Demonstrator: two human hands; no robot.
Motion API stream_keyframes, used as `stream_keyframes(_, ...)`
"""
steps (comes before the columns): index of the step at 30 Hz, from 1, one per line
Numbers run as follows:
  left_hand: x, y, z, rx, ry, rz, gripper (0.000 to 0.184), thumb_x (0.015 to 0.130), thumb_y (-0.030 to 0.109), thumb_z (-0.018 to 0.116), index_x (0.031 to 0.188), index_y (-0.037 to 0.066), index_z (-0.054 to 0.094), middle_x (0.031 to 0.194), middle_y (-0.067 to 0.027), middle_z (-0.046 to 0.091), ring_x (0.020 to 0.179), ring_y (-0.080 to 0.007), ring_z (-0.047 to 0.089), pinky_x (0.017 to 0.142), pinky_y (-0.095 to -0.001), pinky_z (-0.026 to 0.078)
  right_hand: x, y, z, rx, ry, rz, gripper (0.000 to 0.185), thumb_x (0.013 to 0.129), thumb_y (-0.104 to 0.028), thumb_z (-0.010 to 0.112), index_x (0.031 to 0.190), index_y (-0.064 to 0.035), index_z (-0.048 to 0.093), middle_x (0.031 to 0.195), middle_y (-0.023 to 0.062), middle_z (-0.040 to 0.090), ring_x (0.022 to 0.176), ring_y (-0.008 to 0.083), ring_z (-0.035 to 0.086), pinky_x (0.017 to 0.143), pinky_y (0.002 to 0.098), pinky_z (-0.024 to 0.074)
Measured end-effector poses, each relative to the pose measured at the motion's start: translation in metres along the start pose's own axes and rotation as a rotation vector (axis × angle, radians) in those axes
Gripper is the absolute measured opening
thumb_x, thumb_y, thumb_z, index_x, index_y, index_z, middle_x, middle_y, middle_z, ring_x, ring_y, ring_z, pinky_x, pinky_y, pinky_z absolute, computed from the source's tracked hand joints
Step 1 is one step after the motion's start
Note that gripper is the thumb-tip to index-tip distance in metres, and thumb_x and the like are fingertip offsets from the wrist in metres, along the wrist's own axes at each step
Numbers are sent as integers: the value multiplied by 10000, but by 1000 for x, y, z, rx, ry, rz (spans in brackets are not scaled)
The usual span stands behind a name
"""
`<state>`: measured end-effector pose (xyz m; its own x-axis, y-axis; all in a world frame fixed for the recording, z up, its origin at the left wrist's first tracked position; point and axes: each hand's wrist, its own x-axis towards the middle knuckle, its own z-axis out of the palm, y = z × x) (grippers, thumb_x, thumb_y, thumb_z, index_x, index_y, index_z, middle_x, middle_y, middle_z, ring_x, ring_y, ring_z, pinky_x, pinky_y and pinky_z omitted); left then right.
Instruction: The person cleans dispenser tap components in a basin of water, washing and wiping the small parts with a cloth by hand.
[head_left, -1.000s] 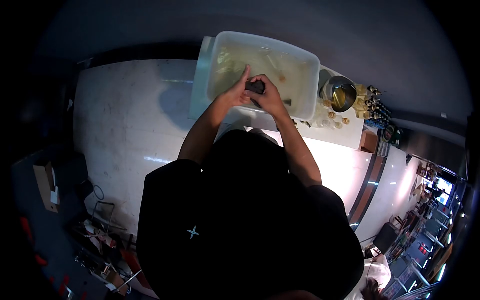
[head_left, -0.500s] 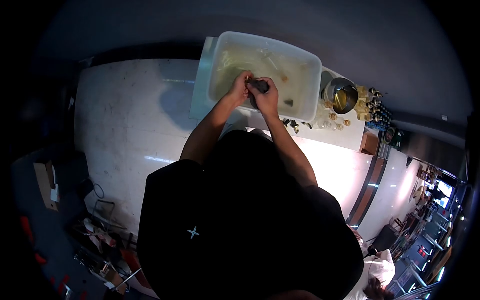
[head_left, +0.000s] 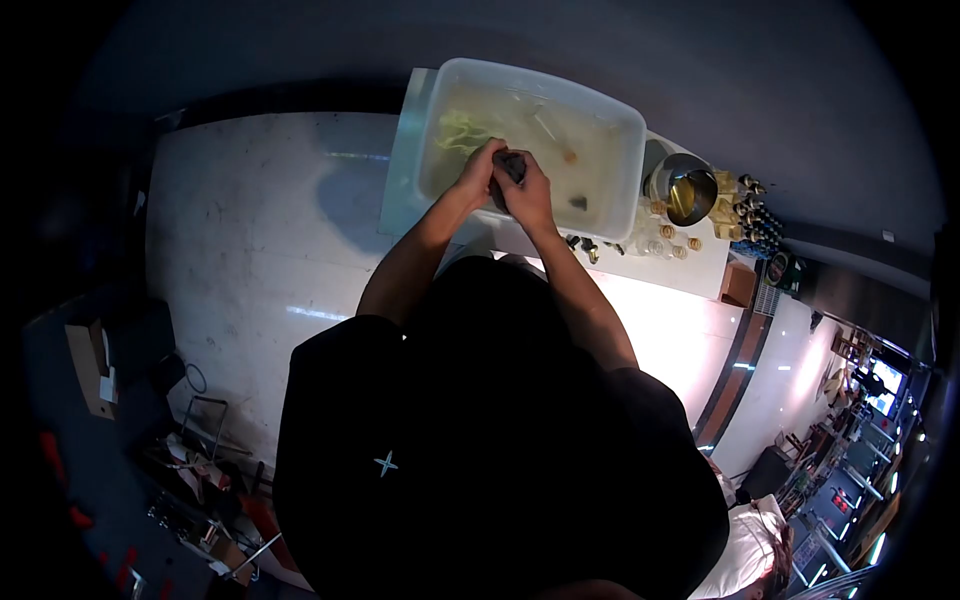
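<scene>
Both hands meet over the near side of a translucent white plastic tub holding cloudy water. My left hand is closed at the left side of a bunched dark grey cloth. Around the same cloth, from the right, wrap the fingers of my right hand. Whether a small object sits inside the cloth is hidden. In the water lie a clear elongated piece, a small orange-brown piece and a small dark piece.
Right of the tub stand a shiny metal bowl, several clear glass pieces with gold rims and a cluster of dark-topped bottles. Small dark and metallic parts lie by the tub's near edge. A person in white is at lower right.
A small gold-coloured object seen at my left fingers is now out of sight. The hands have drawn together round the cloth, and bright ripples show at the tub's left.
</scene>
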<state>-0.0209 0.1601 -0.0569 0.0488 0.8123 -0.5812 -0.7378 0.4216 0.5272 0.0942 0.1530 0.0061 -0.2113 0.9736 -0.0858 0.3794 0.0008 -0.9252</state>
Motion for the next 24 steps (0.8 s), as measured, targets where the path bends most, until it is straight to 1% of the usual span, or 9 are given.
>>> stream_keyframes(3, -9, 4, 8, 35, 3, 8, 266, 938, 404, 524, 845, 166, 600, 660, 45, 556, 500, -121, 528, 401, -242, 380, 1, -3, -5, 6, -1, 45, 273, 826, -161, 736, 1058, -30, 674, 892, 157, 718, 809, 220, 692, 752, 326, 517)
stream_keyframes(6, -23, 14, 19, 44, 46, -85, 276, 962, 415, 488, 808, 193, 543, 538, 65, 432, 370, -101, 356, 337, -235, 252, 2, -3, -9, 51, 40, 33, 238, 830, -153, 734, 1018, -12, 691, 840, 142, 716, 763, 188, 675, 726, 310, 513)
stream_keyframes(9, -15, 14, 3, 24, -174, -115, 299, 981, 420, 453, 777, 203, 473, 485, 67, 337, 341, -82, 240, 329, -234, 201, 8, 4, -11, 102, 84, 50, 230, 833, -147, 733, 1004, 2, 693, 829, 119, 714, 739, 156, 653, 710, 296, 507)
stream_keyframes(12, -14, 17, -1, -1, -275, -101, 324, 990, 424, 434, 757, 200, 417, 482, 59, 295, 350, -77, 191, 330, -239, 183, 13, 11, -13, 203, 65, 81, 204, 838, -131, 731, 992, -1, 700, 823, 79, 706, 732, 134, 634, 701, 282, 498)
stream_keyframes(15, -6, 16, -10, -86, -326, -105, 305, 976, 443, 460, 785, 207, 479, 493, 62, 342, 355, -88, 258, 341, -236, 215, 17, 10, -13, 485, -51, 173, 203, 838, -119, 736, 1008, -15, 700, 845, 50, 693, 751, 113, 619, 713, 267, 490)
stream_keyframes(17, -18, 19, 21, -81, -61, -105, 292, 969, 458, 471, 825, 211, 526, 516, 67, 393, 368, -95, 314, 351, -230, 242, 11, 1, -10, 662, -156, 255, 216, 834, -116, 744, 1023, -22, 697, 866, 38, 684, 766, 102, 609, 725, 259, 485)
stream_keyframes(18, -24, 19, 31, -79, 75, -105, 290, 966, 466, 476, 844, 212, 550, 528, 69, 418, 374, -98, 341, 357, -227, 256, 11, 0, -9, 565, -190, 225, 245, 822, -114, 755, 1038, -23, 686, 892, 46, 685, 792, 110, 612, 752, 269, 491)
stream_keyframes(21, -8, 13, -10, -30, -311, -132, 295, 957, 475, 493, 911, 206, 603, 642, 64, 537, 472, -97, 487, 411, -218, 363, 13, -4, -11, 390, -195, 106, 263, 800, -117, 774, 1032, -29, 685, 884, 50, 684, 796, 125, 619, 758, 277, 498)
stream_keyframes(24, 7, 7, -28, -88, -473, -180, 310, 957, 485, 501, 918, 198, 612, 740, 44, 595, 553, -87, 555, 461, -217, 428, 16, -5, -14, 249, -173, 98, 297, 770, -127, 799, 1027, -31, 685, 891, 60, 694, 813, 139, 632, 763, 289, 507)
